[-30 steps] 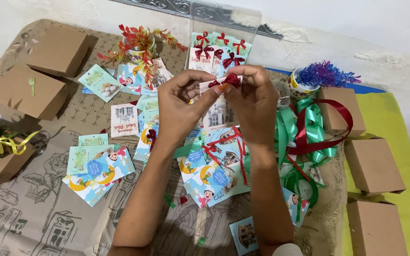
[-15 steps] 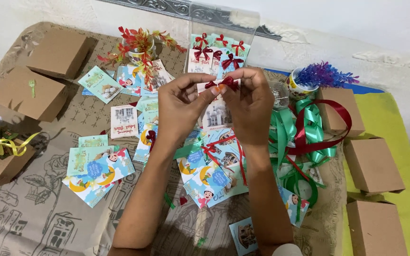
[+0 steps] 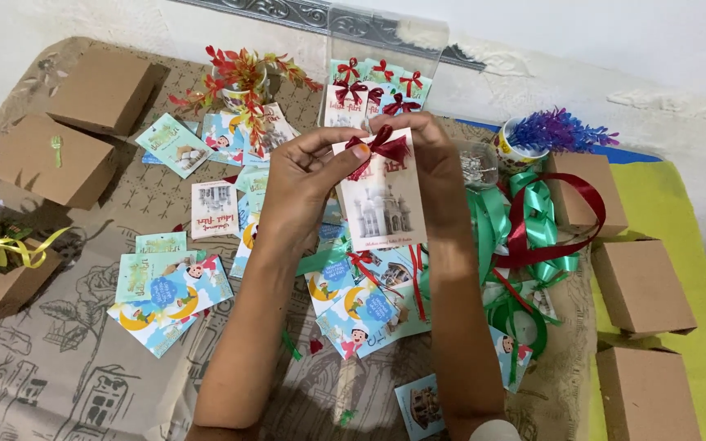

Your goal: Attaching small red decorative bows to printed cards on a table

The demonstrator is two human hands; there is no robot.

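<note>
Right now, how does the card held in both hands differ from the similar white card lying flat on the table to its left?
The held card is raised upright between the left hand and right hand; the table card lies flat, untouched. The held card carries a red ribbon bow at its top; the table card has none. Both are white with a pale building picture.

Just the one head-worn cam here, looking steeply down and forward over the person's forearms at a cluttered craft table (image 3: 59, 367), pretty close in, with a white wall (image 3: 614, 49) along the top edge.
</note>
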